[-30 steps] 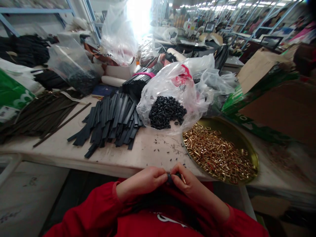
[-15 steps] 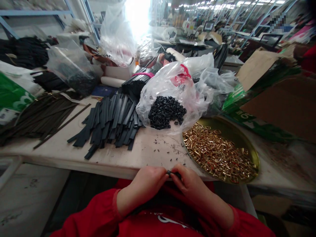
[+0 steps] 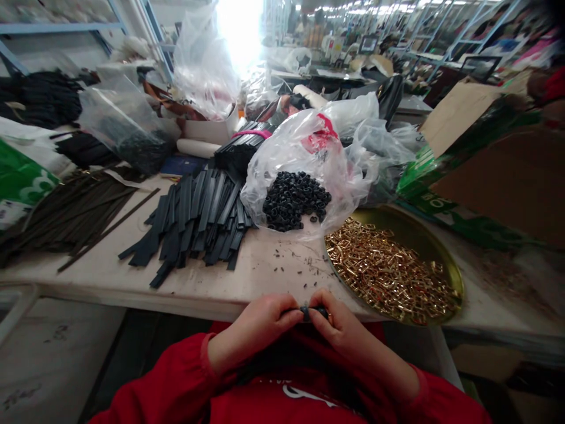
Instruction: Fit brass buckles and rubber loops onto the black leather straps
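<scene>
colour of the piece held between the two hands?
The held piece looks black to dark blue-grey; best seen in the head view.

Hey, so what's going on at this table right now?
A person in red sleeves holds a small dark piece with the left hand and the right hand, by the near edge of the table. Beyond them, flat dark strips are spread to the left, small black loops lie in a clear plastic bag, and gold-coloured metal pieces lie in a round tray to the right.
</scene>
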Available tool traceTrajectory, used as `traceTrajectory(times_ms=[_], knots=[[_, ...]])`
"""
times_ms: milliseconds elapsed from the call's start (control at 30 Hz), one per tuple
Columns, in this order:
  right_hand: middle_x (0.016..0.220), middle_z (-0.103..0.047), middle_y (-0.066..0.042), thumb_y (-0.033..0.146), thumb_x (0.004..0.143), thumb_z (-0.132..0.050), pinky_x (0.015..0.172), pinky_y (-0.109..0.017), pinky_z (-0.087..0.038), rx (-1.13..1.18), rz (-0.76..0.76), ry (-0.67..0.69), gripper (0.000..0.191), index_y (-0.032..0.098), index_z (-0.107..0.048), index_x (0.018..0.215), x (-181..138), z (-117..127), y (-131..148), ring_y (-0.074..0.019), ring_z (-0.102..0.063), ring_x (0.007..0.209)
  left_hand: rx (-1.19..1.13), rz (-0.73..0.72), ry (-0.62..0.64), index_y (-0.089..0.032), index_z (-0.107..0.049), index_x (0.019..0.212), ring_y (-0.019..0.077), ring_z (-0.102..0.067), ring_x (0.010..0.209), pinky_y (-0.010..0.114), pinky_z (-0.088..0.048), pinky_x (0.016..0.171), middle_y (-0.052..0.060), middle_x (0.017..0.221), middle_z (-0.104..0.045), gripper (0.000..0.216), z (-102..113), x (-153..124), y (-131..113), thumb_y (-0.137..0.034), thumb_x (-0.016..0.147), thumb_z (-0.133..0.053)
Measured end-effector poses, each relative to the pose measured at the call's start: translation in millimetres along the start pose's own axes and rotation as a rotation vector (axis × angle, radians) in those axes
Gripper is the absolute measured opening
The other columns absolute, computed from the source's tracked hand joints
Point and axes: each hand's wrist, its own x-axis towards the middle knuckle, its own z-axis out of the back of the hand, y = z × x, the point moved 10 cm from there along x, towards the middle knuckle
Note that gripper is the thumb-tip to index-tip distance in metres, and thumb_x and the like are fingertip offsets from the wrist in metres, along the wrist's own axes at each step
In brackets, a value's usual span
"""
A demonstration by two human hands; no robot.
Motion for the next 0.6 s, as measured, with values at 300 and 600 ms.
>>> traceTrajectory(times_ms=[300,600], knots=[[0.084,-0.058,-0.003,0.036,0.089,-0.038,0.066,-0.027,-0.043,-0.014,0.071,-0.074,0.020,0.020,-0.048,0.095,0.0,1.5,-7.0,-0.0156,-0.055,0.076,-0.151,-0.009,0.081,-0.016,-0.061,0.079,0.0123,-0.052,0.056,0.021,-0.033,0.049,-0.001,0.064,-0.060,0.027,-6.7,-1.5,-1.7,-0.034,0.081,-0.041],[0.081,-0.059,-0.002,0.038,0.090,-0.034,0.064,-0.025,-0.046,0.054,0.110,-0.111,0.023,0.021,-0.045,0.102,-4.2,-5.1,-9.0,-0.0148,-0.058,0.073,-0.212,-0.031,0.033,-0.016,-0.060,0.078,0.0115,-0.052,0.053,0.020,-0.036,0.050,0.000,0.061,-0.060,0.026,-7.7,2.1,-11.8,-0.026,0.082,-0.036]])
